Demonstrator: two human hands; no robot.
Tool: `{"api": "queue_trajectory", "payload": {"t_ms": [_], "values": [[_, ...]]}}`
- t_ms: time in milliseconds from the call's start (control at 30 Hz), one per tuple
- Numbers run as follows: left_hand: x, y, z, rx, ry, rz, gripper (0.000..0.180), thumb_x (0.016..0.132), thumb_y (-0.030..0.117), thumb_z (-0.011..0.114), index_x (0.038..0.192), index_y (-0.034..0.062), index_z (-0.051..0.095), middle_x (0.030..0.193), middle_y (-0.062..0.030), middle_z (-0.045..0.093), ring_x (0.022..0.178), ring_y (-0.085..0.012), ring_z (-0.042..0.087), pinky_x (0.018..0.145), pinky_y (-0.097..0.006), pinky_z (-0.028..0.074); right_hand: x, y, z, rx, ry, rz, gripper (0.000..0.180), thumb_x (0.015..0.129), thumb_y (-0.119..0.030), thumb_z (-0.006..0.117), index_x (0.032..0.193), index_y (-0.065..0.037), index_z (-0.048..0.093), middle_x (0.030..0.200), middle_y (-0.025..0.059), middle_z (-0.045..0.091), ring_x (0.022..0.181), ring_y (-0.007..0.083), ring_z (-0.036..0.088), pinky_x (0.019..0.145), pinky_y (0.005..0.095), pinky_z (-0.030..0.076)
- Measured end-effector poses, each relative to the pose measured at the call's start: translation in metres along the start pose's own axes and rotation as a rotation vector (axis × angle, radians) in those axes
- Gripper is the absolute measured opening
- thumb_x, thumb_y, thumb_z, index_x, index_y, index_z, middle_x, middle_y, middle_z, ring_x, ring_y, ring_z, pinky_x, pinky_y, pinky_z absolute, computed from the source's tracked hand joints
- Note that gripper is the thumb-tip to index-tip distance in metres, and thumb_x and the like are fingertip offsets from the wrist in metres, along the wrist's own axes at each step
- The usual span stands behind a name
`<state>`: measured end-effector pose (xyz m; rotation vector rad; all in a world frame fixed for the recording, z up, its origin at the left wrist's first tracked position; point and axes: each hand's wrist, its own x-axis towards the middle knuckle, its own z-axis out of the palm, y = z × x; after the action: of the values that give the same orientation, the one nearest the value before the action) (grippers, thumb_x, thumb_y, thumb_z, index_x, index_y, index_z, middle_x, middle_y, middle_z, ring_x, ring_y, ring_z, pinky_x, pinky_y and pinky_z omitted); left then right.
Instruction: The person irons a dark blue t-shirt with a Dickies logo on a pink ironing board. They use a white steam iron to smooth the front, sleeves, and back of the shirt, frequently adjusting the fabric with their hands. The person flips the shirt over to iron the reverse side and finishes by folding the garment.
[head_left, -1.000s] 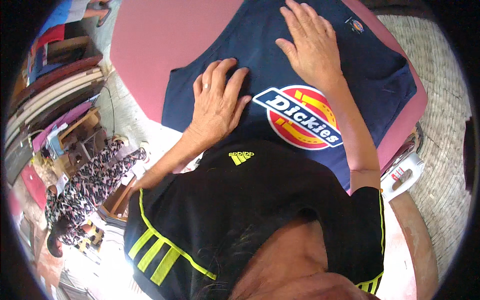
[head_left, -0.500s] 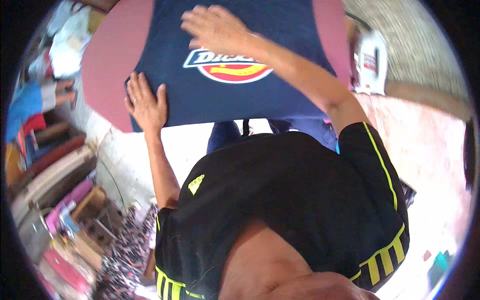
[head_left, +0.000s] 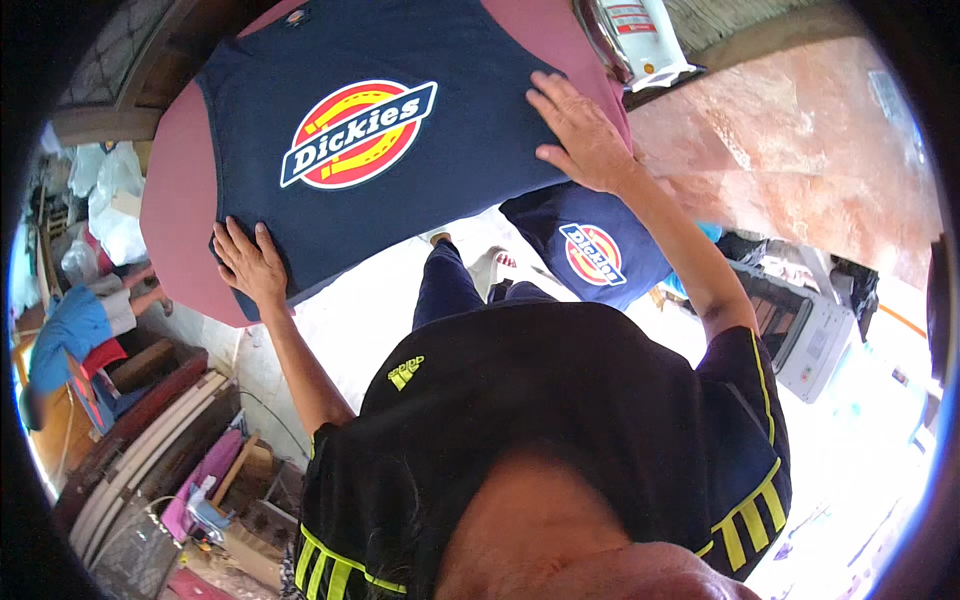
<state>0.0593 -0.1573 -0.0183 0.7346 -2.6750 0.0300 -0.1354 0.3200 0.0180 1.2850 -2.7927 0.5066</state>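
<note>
- Had navy shirt [head_left: 470, 120] laid flat on pink board [head_left: 175, 190], red-yellow print [head_left: 360, 135] facing up.
- Rested left hand [head_left: 252, 265] on shirt's near-left corner, with fingers slightly spread, thumb out.
- Set right hand [head_left: 585, 140] at shirt's right edge, with fingers slightly spread, thumb apart.
- Saw second navy cloth [head_left: 590, 250] below right hand, white object [head_left: 655, 40] beside board.

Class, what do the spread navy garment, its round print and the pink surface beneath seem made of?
Navy garment: matt cloth, probably cotton-like, lying soft and flat. Round print: perhaps smooth ink or transfer film, crisp-edged. Pink surface: likely matt fabric, without glare.
</note>
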Motion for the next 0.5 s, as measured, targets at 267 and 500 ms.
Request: {"api": "queue_trajectory", "payload": {"t_ms": [267, 500], "values": [[0.037, 0.258, -0.016, -0.717, -0.088, 0.821, 0.036, 0.092, 0.017, 0.065, 0.126, 0.0074, 0.064, 0.139, -0.0138, 0.055, 0.127, -0.0364, 0.053, 0.105, -0.046, 0.041, -0.107, -0.028, 0.015, 0.414, 0.474, 0.611, 0.012, 0.094, -0.007, 0.062, 0.100, 0.002, 0.065, 0.091, 0.0153, 0.062, 0.077, 0.0255, 0.063, 0.070, 0.0352, 0.051], [0.067, 0.379, 0.026, -0.635, -0.111, 1.307, 0.029, 0.091, 0.014, 0.064, 0.119, 0.0208, 0.066, 0.122, -0.0002, 0.060, 0.109, -0.0249, 0.055, 0.088, -0.043, 0.044, -0.100, -0.049, 0.052, 0.802, 0.433, 0.886, 0.029, 0.099, -0.014, 0.058, 0.124, 0.000, 0.061, 0.121, 0.0156, 0.059, 0.105, 0.0280, 0.062, 0.088, 0.0379, 0.050]]}}
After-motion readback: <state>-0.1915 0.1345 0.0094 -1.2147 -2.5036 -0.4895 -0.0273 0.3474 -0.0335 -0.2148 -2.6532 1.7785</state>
